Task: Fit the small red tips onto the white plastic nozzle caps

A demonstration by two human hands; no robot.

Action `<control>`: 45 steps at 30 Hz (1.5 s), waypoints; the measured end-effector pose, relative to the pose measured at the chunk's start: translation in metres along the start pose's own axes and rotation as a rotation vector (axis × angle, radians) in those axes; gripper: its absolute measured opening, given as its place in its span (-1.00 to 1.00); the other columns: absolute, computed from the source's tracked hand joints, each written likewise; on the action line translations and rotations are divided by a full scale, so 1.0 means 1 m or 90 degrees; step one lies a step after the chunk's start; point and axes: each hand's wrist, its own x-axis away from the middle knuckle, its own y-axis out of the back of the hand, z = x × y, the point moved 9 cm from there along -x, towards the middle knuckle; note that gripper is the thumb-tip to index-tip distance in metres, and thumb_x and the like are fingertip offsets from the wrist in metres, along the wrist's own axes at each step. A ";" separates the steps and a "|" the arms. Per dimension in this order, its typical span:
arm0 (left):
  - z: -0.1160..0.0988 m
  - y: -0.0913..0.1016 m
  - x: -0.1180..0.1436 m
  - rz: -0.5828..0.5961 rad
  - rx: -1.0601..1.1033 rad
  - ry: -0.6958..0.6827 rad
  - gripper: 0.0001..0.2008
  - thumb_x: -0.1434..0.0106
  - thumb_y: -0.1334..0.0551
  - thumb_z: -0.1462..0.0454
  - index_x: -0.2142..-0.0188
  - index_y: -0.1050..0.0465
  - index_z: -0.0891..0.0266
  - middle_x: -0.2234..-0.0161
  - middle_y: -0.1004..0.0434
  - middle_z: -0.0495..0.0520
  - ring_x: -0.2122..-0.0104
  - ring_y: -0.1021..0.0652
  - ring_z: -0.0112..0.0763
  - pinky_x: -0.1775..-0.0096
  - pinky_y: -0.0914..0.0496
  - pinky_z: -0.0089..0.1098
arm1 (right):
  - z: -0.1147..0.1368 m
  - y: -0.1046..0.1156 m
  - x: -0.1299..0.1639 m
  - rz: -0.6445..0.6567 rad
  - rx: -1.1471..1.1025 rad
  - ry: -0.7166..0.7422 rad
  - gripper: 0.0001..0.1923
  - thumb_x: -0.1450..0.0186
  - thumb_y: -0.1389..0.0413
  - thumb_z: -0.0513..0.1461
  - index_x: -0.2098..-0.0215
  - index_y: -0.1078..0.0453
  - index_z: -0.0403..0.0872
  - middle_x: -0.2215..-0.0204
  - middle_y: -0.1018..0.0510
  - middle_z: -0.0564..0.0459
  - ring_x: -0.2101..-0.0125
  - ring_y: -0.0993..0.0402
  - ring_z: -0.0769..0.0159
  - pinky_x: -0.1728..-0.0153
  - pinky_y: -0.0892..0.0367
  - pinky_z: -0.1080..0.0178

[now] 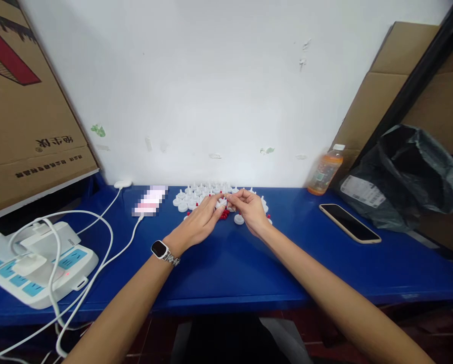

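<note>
Several red-tipped white caps [269, 218], standing on the nearer side and in the middle of a cluster at the centre of the blue worktop [219, 275], back from its front edge. Loose red tips [224, 215], one small heap, between the hands. Bare white caps [182, 207], many, ranked upright behind and to the left, the last row close to the rear edge. Status, as judged: part done, early rather than late; bare pieces outnumber tipped ones, though the hands hide some from the count.

Left hand [200, 221], one, watch [161, 249] at the wrist: fingers together and nearly straight, thumb slightly apart from them; one white cap [221, 203] shows in the narrow gap, lightly held as far as can be seen.

Right hand [252, 211], one: thumb and forefinger brought together at the top of that same cap, other fingers curled; whether anything is pinched is too small to tell.

Phone [350, 223], one, face up toward the right end. Bottle [326, 169], one, orange contents, white lid, upright near the rear edge, right of the cluster.
</note>
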 end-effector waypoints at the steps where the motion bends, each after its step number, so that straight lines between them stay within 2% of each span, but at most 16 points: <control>1: -0.002 -0.001 0.000 0.000 -0.003 -0.004 -0.50 -0.48 0.15 0.01 -0.30 -0.07 0.13 -0.24 -0.27 0.20 -0.26 -0.30 -0.20 -0.29 -0.17 -0.11 | 0.000 0.000 0.000 -0.005 -0.001 0.005 -0.59 -0.01 -0.39 0.03 0.52 -0.38 -0.07 0.61 -0.48 0.13 0.58 -0.28 0.44 0.49 -0.22 0.32; 9: -0.007 -0.007 -0.003 -0.046 0.017 -0.056 -0.49 -0.49 0.14 0.05 -0.33 0.01 0.17 -0.26 -0.22 0.27 -0.27 -0.28 -0.17 -0.29 -0.16 -0.08 | 0.012 -0.005 0.002 -0.002 0.041 0.051 -0.53 -0.01 -0.37 0.09 0.56 -0.30 -0.05 0.66 -0.37 0.19 0.60 -0.25 0.44 0.53 -0.18 0.32; 12: -0.004 -0.007 -0.007 -0.054 0.012 -0.050 -0.46 -0.49 0.13 0.05 -0.38 0.10 0.14 -0.30 -0.16 0.26 -0.29 -0.24 -0.14 -0.30 -0.14 -0.07 | 0.020 -0.006 -0.001 0.043 0.087 0.072 -0.55 -0.07 -0.33 0.09 0.53 -0.29 -0.05 0.64 -0.42 0.16 0.59 -0.30 0.42 0.51 -0.22 0.32; 15: 0.003 0.000 -0.010 -0.080 -0.016 -0.027 -0.38 -0.47 0.05 0.03 -0.41 0.21 0.12 -0.22 -0.25 0.24 -0.21 -0.31 -0.14 -0.25 -0.20 -0.07 | 0.029 0.006 -0.018 0.043 0.188 0.111 -0.60 -0.16 -0.27 0.05 0.48 -0.29 -0.04 0.58 -0.49 0.11 0.55 -0.37 0.38 0.48 -0.27 0.32; 17: 0.007 0.006 -0.011 -0.098 -0.045 -0.031 -0.39 -0.45 0.00 0.04 -0.39 0.13 0.14 -0.13 -0.33 0.22 -0.12 -0.37 -0.16 -0.21 -0.24 -0.08 | 0.033 0.019 -0.036 0.004 0.312 0.134 -0.69 -0.22 -0.22 -0.02 0.47 -0.30 -0.05 0.56 -0.51 0.10 0.53 -0.40 0.37 0.45 -0.28 0.31; 19: 0.010 0.010 -0.010 -0.096 -0.072 -0.036 -0.50 -0.45 0.00 0.06 -0.30 -0.09 0.16 -0.06 -0.39 0.18 -0.05 -0.40 -0.17 -0.16 -0.27 -0.10 | 0.029 0.028 -0.056 -0.009 0.469 0.138 -0.79 -0.24 -0.18 -0.13 0.46 -0.33 -0.06 0.54 -0.53 0.08 0.50 -0.42 0.36 0.42 -0.28 0.32; 22: 0.016 0.010 -0.010 -0.073 -0.100 -0.030 -0.64 -0.46 0.01 0.08 -0.09 -0.36 0.16 0.02 -0.43 0.15 -0.01 -0.41 -0.17 -0.11 -0.29 -0.11 | 0.012 0.028 -0.079 0.037 0.665 0.117 -0.89 -0.23 -0.16 -0.23 0.44 -0.38 -0.07 0.49 -0.56 0.06 0.46 -0.44 0.35 0.40 -0.26 0.33; 26: 0.018 0.010 -0.010 -0.062 -0.107 -0.023 -0.68 -0.45 0.00 0.09 0.02 -0.42 0.16 0.07 -0.44 0.13 0.01 -0.41 -0.17 -0.08 -0.30 -0.12 | -0.011 0.021 -0.091 0.098 0.819 0.086 -0.93 -0.23 -0.15 -0.25 0.40 -0.44 -0.08 0.42 -0.59 0.00 0.43 -0.45 0.33 0.41 -0.23 0.33; 31: 0.017 0.010 -0.009 -0.063 -0.104 -0.022 -0.71 -0.44 -0.03 0.12 0.04 -0.43 0.16 0.08 -0.44 0.11 0.02 -0.41 -0.18 -0.06 -0.31 -0.12 | -0.029 0.014 -0.097 0.172 0.850 0.033 -0.89 -0.22 -0.19 -0.21 0.39 -0.49 -0.11 0.41 -0.61 -0.02 0.40 -0.48 0.33 0.41 -0.24 0.36; 34: 0.016 0.011 -0.009 -0.068 -0.102 -0.025 -0.72 -0.44 -0.03 0.13 0.06 -0.44 0.15 0.09 -0.44 0.11 0.03 -0.41 -0.17 -0.05 -0.32 -0.11 | -0.027 0.014 -0.110 0.148 0.870 0.040 -0.79 -0.26 -0.15 -0.12 0.31 -0.51 -0.10 0.39 -0.62 -0.04 0.37 -0.50 0.29 0.35 -0.27 0.33; 37: 0.017 0.011 -0.009 -0.069 -0.105 -0.017 -0.72 -0.44 -0.02 0.13 0.06 -0.44 0.15 0.09 -0.44 0.12 0.04 -0.42 -0.17 -0.04 -0.33 -0.11 | -0.030 0.010 -0.123 0.129 0.895 0.039 -0.76 -0.25 -0.17 -0.12 0.20 -0.52 -0.09 0.32 -0.63 -0.07 0.29 -0.52 0.23 0.27 -0.30 0.29; 41: 0.021 0.012 -0.009 -0.070 -0.121 -0.015 -0.72 -0.44 -0.03 0.14 0.05 -0.44 0.15 0.09 -0.43 0.12 0.02 -0.42 -0.17 -0.05 -0.33 -0.10 | -0.039 0.003 -0.134 0.142 0.888 0.013 -0.88 -0.19 -0.21 -0.24 0.32 -0.55 -0.11 0.32 -0.64 -0.08 0.28 -0.53 0.22 0.24 -0.32 0.27; 45: 0.023 0.013 -0.008 -0.076 -0.125 -0.019 -0.74 -0.44 -0.04 0.15 0.03 -0.42 0.16 0.07 -0.42 0.11 0.01 -0.42 -0.18 -0.07 -0.33 -0.11 | -0.022 0.006 -0.127 0.113 0.847 0.029 -0.88 -0.22 -0.16 -0.27 0.31 -0.55 -0.11 0.31 -0.64 -0.06 0.29 -0.53 0.27 0.25 -0.33 0.31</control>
